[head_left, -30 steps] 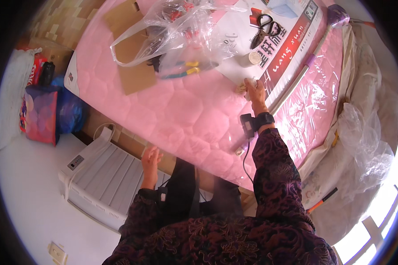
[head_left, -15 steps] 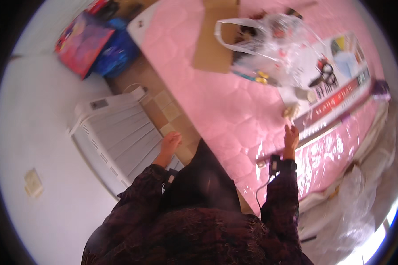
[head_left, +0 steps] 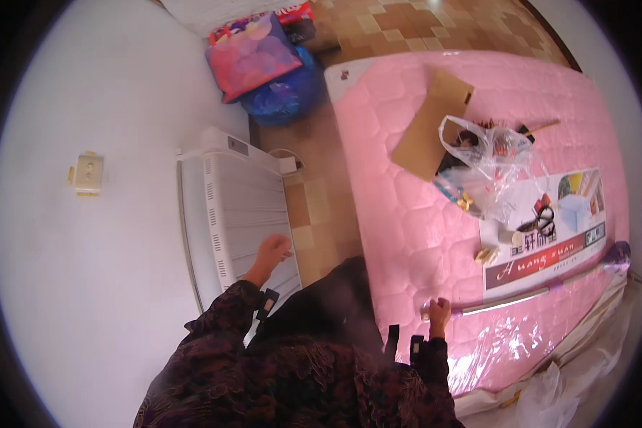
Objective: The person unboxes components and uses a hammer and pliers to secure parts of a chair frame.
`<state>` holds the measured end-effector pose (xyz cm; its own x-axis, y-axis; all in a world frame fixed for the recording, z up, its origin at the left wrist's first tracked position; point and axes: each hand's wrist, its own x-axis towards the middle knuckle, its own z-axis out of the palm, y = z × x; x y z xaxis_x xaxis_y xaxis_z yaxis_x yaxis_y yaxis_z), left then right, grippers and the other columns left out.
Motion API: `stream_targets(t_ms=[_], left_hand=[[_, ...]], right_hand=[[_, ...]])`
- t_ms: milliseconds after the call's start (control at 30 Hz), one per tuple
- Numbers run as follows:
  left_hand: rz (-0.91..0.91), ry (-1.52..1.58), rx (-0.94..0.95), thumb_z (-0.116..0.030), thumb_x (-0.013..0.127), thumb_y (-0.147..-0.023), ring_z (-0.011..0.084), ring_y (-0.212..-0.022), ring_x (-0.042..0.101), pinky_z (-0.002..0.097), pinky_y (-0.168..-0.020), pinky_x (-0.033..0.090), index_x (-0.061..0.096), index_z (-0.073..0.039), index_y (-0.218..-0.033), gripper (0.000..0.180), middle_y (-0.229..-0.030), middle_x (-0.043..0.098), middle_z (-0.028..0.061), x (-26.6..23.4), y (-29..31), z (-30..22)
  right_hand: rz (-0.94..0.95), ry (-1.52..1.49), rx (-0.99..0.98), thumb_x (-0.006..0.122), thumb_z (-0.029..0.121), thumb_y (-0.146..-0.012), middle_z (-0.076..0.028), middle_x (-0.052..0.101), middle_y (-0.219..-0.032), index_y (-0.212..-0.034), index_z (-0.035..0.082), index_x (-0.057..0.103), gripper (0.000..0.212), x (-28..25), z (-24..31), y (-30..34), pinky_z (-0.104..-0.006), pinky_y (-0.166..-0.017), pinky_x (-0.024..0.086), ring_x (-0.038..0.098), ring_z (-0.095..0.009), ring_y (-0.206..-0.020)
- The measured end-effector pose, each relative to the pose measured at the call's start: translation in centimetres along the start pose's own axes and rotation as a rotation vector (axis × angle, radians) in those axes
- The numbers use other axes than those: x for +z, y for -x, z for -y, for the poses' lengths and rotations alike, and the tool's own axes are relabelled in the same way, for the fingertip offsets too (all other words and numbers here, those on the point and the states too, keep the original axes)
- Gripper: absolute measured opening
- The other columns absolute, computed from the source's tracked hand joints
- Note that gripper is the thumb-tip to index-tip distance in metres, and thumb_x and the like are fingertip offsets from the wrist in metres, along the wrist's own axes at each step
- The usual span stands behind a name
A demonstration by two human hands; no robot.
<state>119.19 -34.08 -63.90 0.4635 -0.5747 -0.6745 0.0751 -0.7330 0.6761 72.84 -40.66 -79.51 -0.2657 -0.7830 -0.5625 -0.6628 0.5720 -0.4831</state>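
Observation:
My right hand (head_left: 440,312) is over the near end of a long silver pole (head_left: 510,302), its fingers curled round it. The pole lies on the pink plastic-wrapped mattress (head_left: 385,192) and has a purple part (head_left: 618,255) at its far end. My left hand (head_left: 272,255) hangs in the air above the white heater (head_left: 246,192), fingers loosely bent and somewhat apart, with nothing visible in it. A small pale yellowish object (head_left: 486,255) lies beyond my right hand, at the corner of a printed sheet (head_left: 531,274).
On the mattress lie scissors (head_left: 544,221), a clear plastic bag (head_left: 503,178) with things inside, and a piece of brown cardboard (head_left: 424,139). A colourful bag (head_left: 253,60) and a blue bag (head_left: 285,96) stand on the tiled floor (head_left: 317,192). A wall switch (head_left: 89,173) is at the left.
My right hand has moved from near the small pale object back to the pole's near end and closed there. The view has turned and shifted; my left hand still hangs by the heater.

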Motion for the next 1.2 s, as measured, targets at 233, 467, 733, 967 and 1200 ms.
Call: stream_targets(t_ms=[233,467,733,967,1200], left_hand=[[-0.015,0.108,0.056,-0.023,0.055,-0.081,0.0100,-0.066,0.056,0.0222,-0.056,0.042,0.055,-0.007,-0.092,0.019,-0.076,0.057,-0.0003,-3.3,-1.3,-3.4],[0.105,0.132,0.104,-0.026,0.055,-0.083,0.0124,-0.078,0.056,0.0247,-0.067,0.042,0.054,-0.008,-0.095,0.022,-0.085,0.056,0.0005,-9.5,-8.1,-8.2],[0.087,0.251,0.092,-0.022,0.051,-0.085,0.0121,-0.079,0.056,0.0250,-0.070,0.041,0.054,-0.007,-0.100,0.021,-0.088,0.056,0.0008,-15.2,-14.8,-15.5],[0.018,0.348,0.104,-0.021,0.054,-0.083,0.0104,-0.075,0.056,0.0238,-0.066,0.041,0.055,-0.006,-0.098,0.022,-0.086,0.058,0.0009,-17.7,-18.5,-20.1],[-0.093,0.346,0.146,-0.021,0.053,-0.083,0.0126,-0.080,0.056,0.0246,-0.068,0.042,0.055,-0.005,-0.099,0.023,-0.088,0.057,0.0034,-20.3,-20.0,-25.7]], right_hand=[[0.182,-0.309,0.126,0.060,0.013,-0.073,-0.013,0.060,-0.077,-0.098,-0.002,0.052,0.030,1.2,1.4,2.2,-0.0262,-0.044,0.047,0.060,-0.017,-0.055],[0.349,-0.348,0.018,0.055,0.011,-0.077,-0.011,0.059,-0.074,-0.095,-0.001,0.054,0.021,6.3,15.4,1.7,-0.0281,-0.048,0.049,0.061,-0.020,-0.061],[0.572,-0.284,-0.102,0.057,0.012,-0.077,-0.010,0.059,-0.076,-0.096,0.000,0.054,0.022,11.8,29.7,-0.5,-0.0273,-0.050,0.049,0.062,-0.020,-0.064],[0.497,-0.147,-0.108,0.058,0.015,-0.077,-0.010,0.059,-0.075,-0.094,0.002,0.055,0.022,12.2,35.5,-4.8,-0.0269,-0.049,0.048,0.062,-0.019,-0.063],[0.462,-0.108,-0.233,0.063,0.016,-0.072,-0.013,0.058,-0.085,-0.100,0.001,0.053,0.033,15.3,43.0,-12.2,-0.0259,-0.043,0.047,0.060,-0.017,-0.057]])
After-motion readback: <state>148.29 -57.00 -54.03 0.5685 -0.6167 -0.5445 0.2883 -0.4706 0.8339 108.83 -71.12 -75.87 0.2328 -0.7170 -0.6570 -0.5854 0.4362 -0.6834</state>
